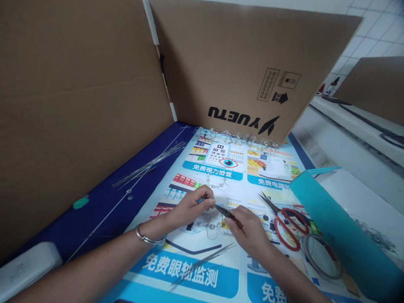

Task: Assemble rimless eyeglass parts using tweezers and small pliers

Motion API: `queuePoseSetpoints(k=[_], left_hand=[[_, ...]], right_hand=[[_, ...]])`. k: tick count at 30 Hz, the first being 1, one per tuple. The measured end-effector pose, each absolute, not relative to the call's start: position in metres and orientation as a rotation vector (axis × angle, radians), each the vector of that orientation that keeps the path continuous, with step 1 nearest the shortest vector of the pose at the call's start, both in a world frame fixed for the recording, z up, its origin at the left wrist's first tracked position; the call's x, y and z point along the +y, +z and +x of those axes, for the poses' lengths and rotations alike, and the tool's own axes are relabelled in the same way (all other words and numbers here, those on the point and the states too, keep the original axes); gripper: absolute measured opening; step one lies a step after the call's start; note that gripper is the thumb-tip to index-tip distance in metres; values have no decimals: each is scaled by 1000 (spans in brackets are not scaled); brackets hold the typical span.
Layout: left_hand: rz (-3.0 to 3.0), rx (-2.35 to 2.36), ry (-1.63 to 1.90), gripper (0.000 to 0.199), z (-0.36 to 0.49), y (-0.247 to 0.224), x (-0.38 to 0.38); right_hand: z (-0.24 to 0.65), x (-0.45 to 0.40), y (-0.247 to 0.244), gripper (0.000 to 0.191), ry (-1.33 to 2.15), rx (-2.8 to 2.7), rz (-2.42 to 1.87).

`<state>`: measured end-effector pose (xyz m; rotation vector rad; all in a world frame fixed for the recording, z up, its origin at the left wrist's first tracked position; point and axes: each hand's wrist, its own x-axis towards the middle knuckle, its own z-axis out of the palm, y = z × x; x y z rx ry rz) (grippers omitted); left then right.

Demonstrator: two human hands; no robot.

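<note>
My left hand (189, 206) pinches a small piece with a blue end, too small to name, above a printed poster (202, 286). My right hand (243, 229) grips slim dark pliers (225, 211), whose tips meet the fingertips of my left hand. Beneath both hands lies a strand of wire and clear beads (213, 227), partly hidden by them. To the right of my right hand rest red-handled scissors (285, 225). A bundle of thin metal rods (202, 263) lies just below my hands. A silver bangle (148, 235) circles my left wrist.
Tall cardboard sheets (78, 105) stand along the left and back. Loose rods (148, 164) lie on a dark blue cloth (104, 185). A wire coil (322, 256) and a teal bag (341, 219) are at right. Clear beads (240, 136) line the poster's far edge.
</note>
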<state>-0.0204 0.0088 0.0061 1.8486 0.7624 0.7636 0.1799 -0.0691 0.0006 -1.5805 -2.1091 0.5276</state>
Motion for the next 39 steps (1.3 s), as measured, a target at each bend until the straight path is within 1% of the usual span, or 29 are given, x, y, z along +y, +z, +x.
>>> queuePoseSetpoints(k=[22, 26, 32, 35, 39], left_hand=[[1907, 733, 754, 16, -21, 4, 10], [1843, 721, 761, 14, -20, 5, 10], [1643, 606, 806, 12, -19, 5, 11], [1592, 579, 817, 12, -19, 3, 13], [1541, 565, 819, 13, -19, 1, 14]], right_hand=[[180, -70, 1, 17, 570, -2149, -1597], [179, -70, 0, 17, 633, -2098, -1571], [183, -65, 4, 26, 844, -1920, -1493], [187, -62, 6, 27, 934, -1884, -1471], [188, -62, 8, 25, 938, -1924, -1447]])
